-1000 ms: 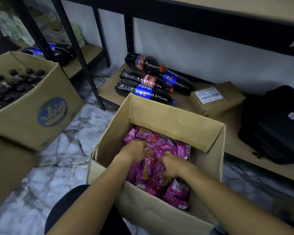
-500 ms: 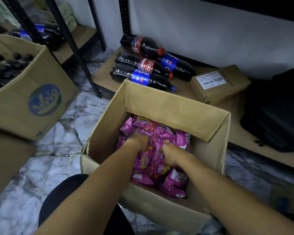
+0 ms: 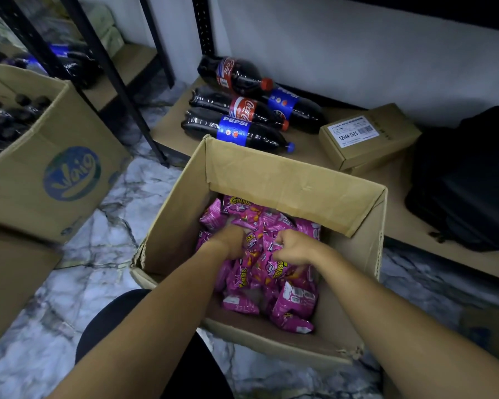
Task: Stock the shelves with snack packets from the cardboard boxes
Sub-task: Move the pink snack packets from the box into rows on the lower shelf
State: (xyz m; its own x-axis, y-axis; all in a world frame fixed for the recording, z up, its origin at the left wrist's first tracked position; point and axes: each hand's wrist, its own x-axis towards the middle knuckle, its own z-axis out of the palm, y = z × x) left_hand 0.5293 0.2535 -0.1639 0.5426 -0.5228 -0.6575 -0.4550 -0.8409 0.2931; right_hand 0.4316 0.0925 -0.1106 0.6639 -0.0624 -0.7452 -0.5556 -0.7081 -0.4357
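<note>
An open cardboard box (image 3: 294,182) stands on the marble floor in front of me, holding several pink snack packets (image 3: 294,300). Both my hands are down inside it. My left hand (image 3: 232,240) is pushed among the packets with its fingers buried, so its grip is hidden. My right hand (image 3: 296,244) has its fingers curled, pinching the top of a pink packet. The low wooden shelf (image 3: 392,203) lies just behind the box.
Several cola bottles (image 3: 242,131) lie on the shelf's left end, beside a small labelled carton (image 3: 366,139) and a black bag (image 3: 467,180). A second box (image 3: 55,174) with dark bottles stands at the left. A black rack post (image 3: 110,79) rises between them.
The view has tilted down and closer to the box. Both hands have pushed deeper among the packets, and my right hand's fingers have curled onto a packet.
</note>
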